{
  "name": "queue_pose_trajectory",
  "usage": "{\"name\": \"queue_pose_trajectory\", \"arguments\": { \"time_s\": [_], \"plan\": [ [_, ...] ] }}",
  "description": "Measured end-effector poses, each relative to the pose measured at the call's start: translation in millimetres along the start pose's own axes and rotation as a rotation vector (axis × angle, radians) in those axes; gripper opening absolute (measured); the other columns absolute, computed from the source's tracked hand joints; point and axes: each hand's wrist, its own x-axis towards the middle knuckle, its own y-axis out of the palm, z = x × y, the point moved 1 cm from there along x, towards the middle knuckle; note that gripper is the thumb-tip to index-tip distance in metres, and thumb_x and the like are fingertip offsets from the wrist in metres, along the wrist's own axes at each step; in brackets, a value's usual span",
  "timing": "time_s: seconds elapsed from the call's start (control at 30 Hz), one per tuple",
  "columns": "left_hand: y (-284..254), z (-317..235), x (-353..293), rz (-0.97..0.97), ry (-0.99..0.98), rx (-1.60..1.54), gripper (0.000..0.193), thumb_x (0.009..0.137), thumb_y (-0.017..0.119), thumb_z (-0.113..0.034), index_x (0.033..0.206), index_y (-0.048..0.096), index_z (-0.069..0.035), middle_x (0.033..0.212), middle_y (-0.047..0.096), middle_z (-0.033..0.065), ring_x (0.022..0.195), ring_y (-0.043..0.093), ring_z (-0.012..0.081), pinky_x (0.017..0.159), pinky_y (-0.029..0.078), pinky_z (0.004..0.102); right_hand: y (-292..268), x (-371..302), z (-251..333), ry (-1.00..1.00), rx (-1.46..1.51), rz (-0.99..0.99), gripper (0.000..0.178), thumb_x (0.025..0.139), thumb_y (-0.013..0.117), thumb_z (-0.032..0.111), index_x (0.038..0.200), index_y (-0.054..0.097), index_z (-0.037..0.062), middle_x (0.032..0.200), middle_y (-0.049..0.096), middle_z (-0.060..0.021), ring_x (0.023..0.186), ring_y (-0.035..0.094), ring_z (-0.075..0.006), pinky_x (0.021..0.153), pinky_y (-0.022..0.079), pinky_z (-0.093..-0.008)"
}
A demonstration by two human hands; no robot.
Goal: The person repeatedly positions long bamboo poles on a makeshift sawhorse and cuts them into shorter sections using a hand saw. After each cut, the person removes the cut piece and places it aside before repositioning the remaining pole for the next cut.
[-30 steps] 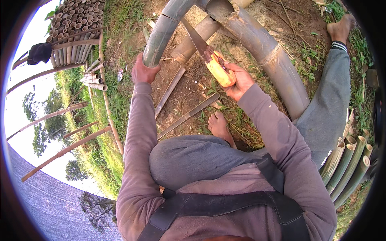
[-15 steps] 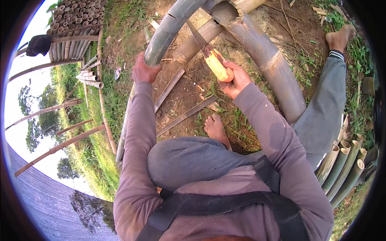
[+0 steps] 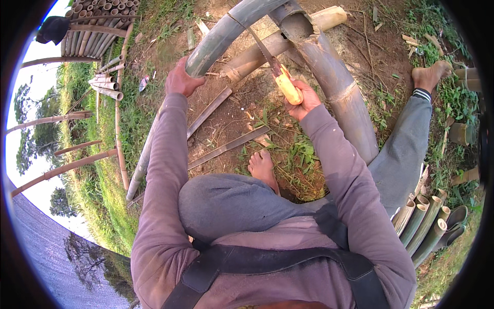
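Right hand (image 3: 304, 100) had its grip wrapped round a yellow-handled metal saw (image 3: 288, 88), blade up at the cut in a round grey-green bamboo pole (image 3: 218, 41), tip hard to see. Left hand (image 3: 181, 79) gripped the pole's near end, fingers partly hidden; far end's cropped off.

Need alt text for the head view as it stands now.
The right hand holds a yellow-handled saw at a cut in a bamboo pole, while the left hand grips the pole's near end. A bamboo stack stands at upper left.
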Motion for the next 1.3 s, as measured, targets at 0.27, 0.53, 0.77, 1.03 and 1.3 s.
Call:
{"name": "queue_pose_trajectory", "arguments": {
  "time_s": [0.27, 0.53, 0.77, 1.03, 1.3],
  "plan": [
    [27, 27, 3, 0.241, 0.132, -0.14, 0.094, 0.062, 0.087, -0.04, 0.147, 0.057, -0.012, 0.117, 0.075, 0.0214, 0.108, 0.073, 0.0386, 0.099, 0.056, 0.0451, 11, 19, -1, -0.019, 0.021, -0.01, 0.023, 0.105, 0.061, 0.017, 0.124, 0.065, 0.0063, 0.093, 0.076, -0.0069, 0.069, 0.071, -0.0137, 0.056, 0.061, -0.0294],
    [8, 20, -43, 0.121, 0.018, -0.106, 0.09, 0.062, 0.086, -0.04, 0.144, 0.057, -0.015, 0.109, 0.076, 0.0223, 0.102, 0.073, 0.0413, 0.092, 0.057, 0.0503, 62, -90, -15, -0.353, -0.487, 0.1, 0.042, 0.108, 0.059, 0.018, 0.146, 0.054, -0.0005, 0.088, 0.065, -0.004, 0.067, 0.065, -0.0129, 0.058, 0.058, -0.026],
    [6, 4, -113, 0.087, 0.039, -0.105, 0.083, 0.065, 0.088, -0.042, 0.137, 0.055, -0.016, 0.107, 0.075, 0.0187, 0.102, 0.073, 0.0412, 0.09, 0.057, 0.0518, -55, -176, 3, -0.893, -1.2, -0.163, 0.043, 0.107, 0.053, 0.002, 0.149, 0.05, -0.0047, 0.13, 0.065, -0.0145, 0.079, 0.07, -0.0151, 0.069, 0.06, -0.0287],
    [-43, -1, -215, -0.036, 0.076, -0.162, 0.079, 0.064, 0.089, -0.035, 0.134, 0.06, -0.013, 0.107, 0.073, 0.0113, 0.099, 0.073, 0.0342, 0.085, 0.057, 0.0488, 54, -157, -26, -1.226, -1.847, 0.083, 0.058, 0.098, 0.076, 0.028, 0.146, 0.057, 0.0014, 0.144, 0.051, -0.0243, 0.134, 0.051, -0.0388, 0.111, 0.044, -0.049],
    [-81, 13, -309, -0.819, 0.016, -0.273, 0.088, 0.072, 0.086, -0.061, 0.141, 0.054, -0.016, 0.128, 0.062, 0.0129, 0.131, 0.057, 0.0312, 0.113, 0.039, 0.0502, 163, -138, -59, -0.651, -1.184, 0.342, 0.069, 0.103, 0.066, 0.047, 0.15, 0.051, -0.0021, 0.138, 0.058, -0.0188, 0.122, 0.061, -0.0319, 0.102, 0.052, -0.0456]
  ]
}}
